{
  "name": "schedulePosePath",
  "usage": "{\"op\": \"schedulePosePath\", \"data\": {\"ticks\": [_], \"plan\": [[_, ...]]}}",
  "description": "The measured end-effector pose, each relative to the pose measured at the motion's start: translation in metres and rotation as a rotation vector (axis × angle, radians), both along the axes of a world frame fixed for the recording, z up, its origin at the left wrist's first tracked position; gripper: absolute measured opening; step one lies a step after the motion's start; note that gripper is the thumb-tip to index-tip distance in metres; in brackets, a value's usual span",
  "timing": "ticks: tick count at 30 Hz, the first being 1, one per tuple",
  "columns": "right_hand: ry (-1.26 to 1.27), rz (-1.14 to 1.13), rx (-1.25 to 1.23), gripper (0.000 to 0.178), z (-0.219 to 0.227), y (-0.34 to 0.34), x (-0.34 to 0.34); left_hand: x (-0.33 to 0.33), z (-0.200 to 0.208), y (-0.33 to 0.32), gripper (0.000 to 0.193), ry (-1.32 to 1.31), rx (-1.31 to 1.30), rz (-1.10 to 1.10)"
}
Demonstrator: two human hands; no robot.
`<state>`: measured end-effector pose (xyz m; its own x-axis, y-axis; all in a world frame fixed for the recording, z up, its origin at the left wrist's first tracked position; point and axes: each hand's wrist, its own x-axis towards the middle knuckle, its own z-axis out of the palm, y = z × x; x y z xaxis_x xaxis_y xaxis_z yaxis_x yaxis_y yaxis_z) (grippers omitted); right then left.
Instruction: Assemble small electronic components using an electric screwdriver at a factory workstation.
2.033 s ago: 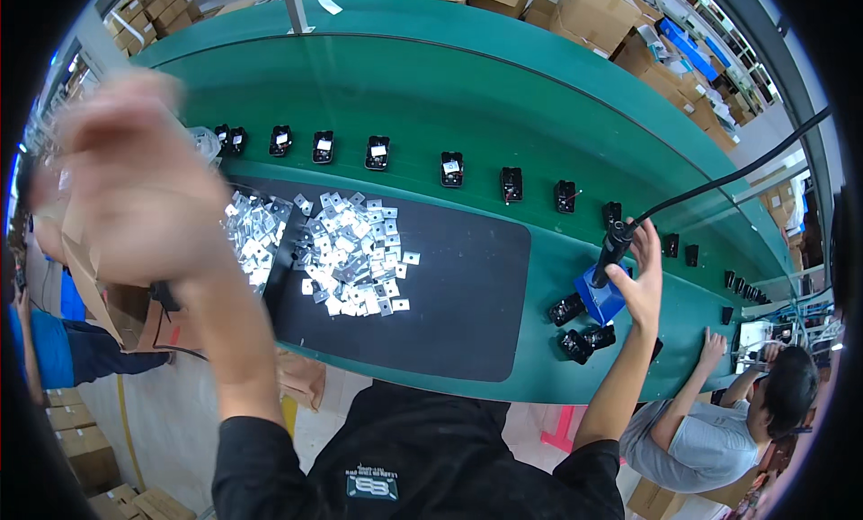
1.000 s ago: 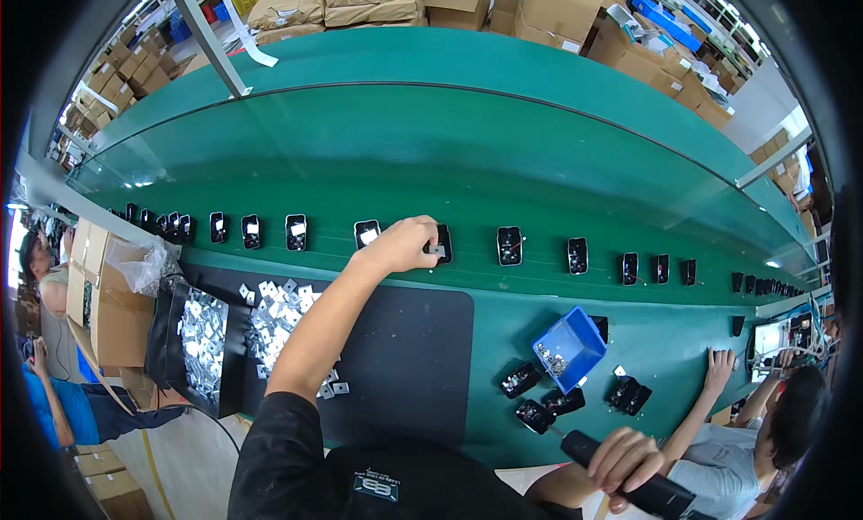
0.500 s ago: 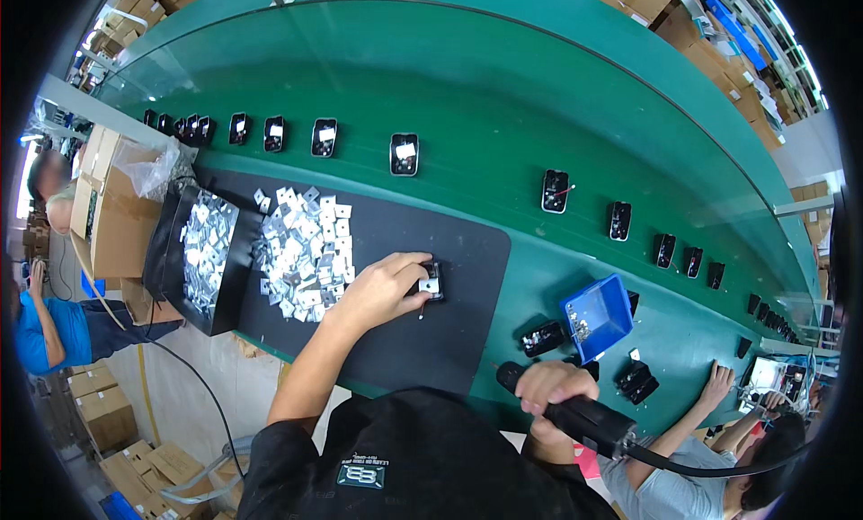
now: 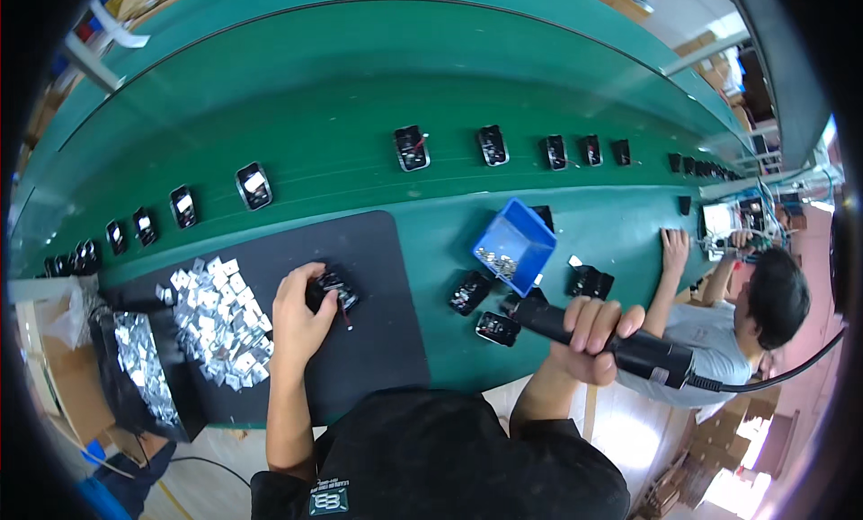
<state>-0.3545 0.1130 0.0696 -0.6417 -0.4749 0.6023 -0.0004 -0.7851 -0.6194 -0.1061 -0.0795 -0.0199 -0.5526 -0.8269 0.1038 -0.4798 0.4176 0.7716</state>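
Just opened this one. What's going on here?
A person at a green bench grips a small black case in the left hand, over the dark mat. The right hand holds a corded black tool, pointing toward more black cases by the blue bin of small metal parts. Loose metal plates lie piled on the mat, and cases stand spaced out along the green surface beyond. A co-worker sits at the right.

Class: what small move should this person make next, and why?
Probably bring the corded driver in the right hand to the blue bin: it points close by, small metal pieces lie inside, and the left hand holds a black housing over the dark mat.
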Motion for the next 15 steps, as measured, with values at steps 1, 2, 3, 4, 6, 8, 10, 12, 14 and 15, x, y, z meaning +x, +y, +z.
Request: {"op": "schedulePosePath", "data": {"ticks": [1, 2, 3, 4, 6, 8, 10, 12, 14, 15], "plan": [[0.033, -0.074, 0.024, 0.034, -0.002, 0.004, -0.007, -0.004, 0.002, 0.000, 0.039, 0.012, 0.005, -0.022], [0.052, -0.176, 0.041, 0.035, -0.006, 0.007, -0.014, -0.007, 0.003, -0.001, 0.035, 0.000, 0.020, -0.040], [0.045, -0.276, 0.071, 0.036, -0.012, 0.007, -0.018, -0.010, 0.005, -0.002, 0.032, -0.013, 0.031, -0.052], [0.036, -0.372, 0.101, 0.036, -0.019, 0.006, -0.023, -0.013, 0.006, -0.004, 0.032, -0.009, 0.031, -0.057], [0.068, -0.491, 0.205, 0.036, -0.032, -0.005, -0.028, -0.016, 0.009, -0.005, 0.029, 0.033, 0.177, -0.074], [0.015, -0.478, 0.229, 0.035, -0.043, -0.019, -0.028, -0.017, 0.013, -0.006, 0.029, 0.025, 0.200, -0.104], [0.026, -0.454, 0.225, 0.036, -0.053, -0.035, -0.028, -0.017, 0.015, -0.008, 0.030, -0.002, 0.175, -0.197], [0.037, -0.446, 0.267, 0.037, -0.063, -0.043, -0.030, -0.017, 0.014, -0.007, 0.031, -0.009, 0.179, -0.219], [0.030, -0.466, 0.317, 0.036, -0.073, -0.050, -0.033, -0.016, 0.013, -0.006, 0.032, -0.014, 0.184, -0.242], [0.037, -0.463, 0.349, 0.036, -0.077, -0.051, -0.034, -0.016, 0.013, -0.005, 0.033, -0.027, 0.165, -0.231]]}}
